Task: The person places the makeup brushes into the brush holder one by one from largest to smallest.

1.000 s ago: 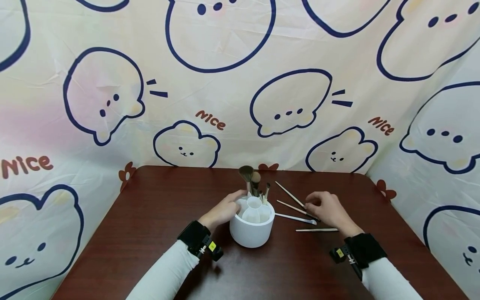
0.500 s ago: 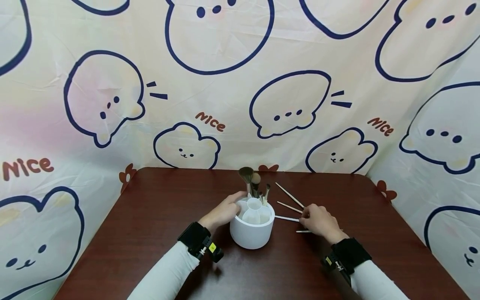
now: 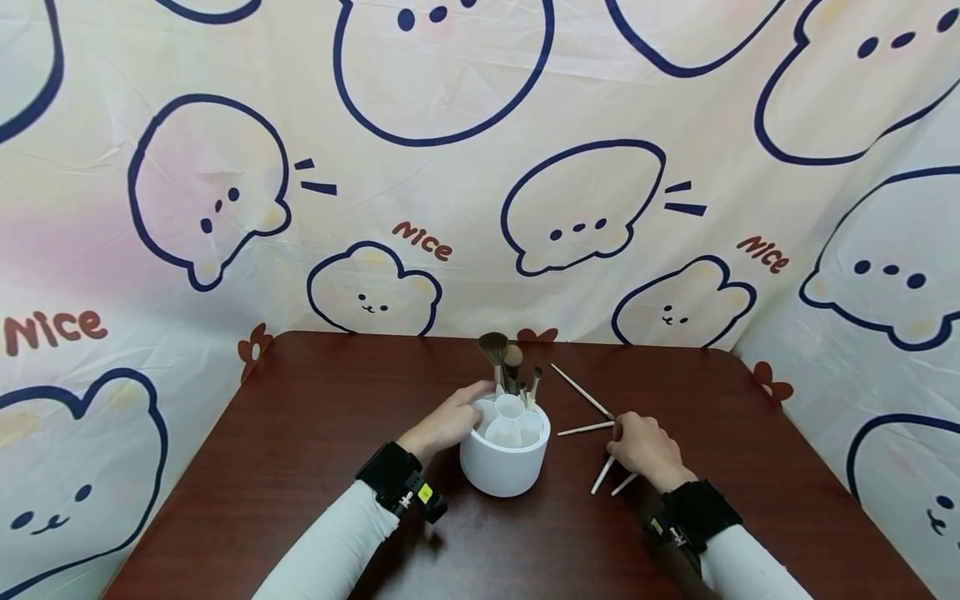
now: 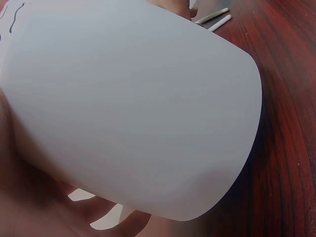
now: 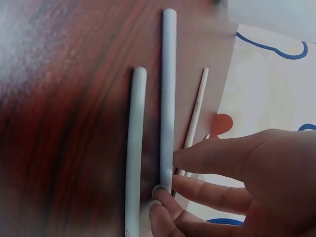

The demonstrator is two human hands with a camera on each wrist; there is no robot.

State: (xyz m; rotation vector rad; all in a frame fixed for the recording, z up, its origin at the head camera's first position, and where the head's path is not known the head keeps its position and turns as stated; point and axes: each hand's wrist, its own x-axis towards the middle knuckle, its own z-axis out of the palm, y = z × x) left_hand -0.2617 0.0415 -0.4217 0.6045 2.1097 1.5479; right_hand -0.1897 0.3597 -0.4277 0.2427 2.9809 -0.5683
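Note:
A white round brush holder with compartments stands upright on the table. My left hand grips its left side, with the thumb side at the rim and fingers wrapped along the wall, as the left wrist view shows. Several makeup brushes stand bristles-up at its back. To the right, my right hand is low over loose brushes, pinching a bluish-white brush handle between thumb and fingers. A paler handle lies alongside it, apart from the fingertips. The brush heads under the hand are hidden.
Two thin brushes, one slanted and one nearly level, lie beyond my right hand on the dark wood table. A patterned cloth hangs behind the table and along its sides.
My right hand has moved left and nearer over the brushes. Two nearer handles have swung round to point towards me, and one thin brush has turned level. The left hand and holder stay put.

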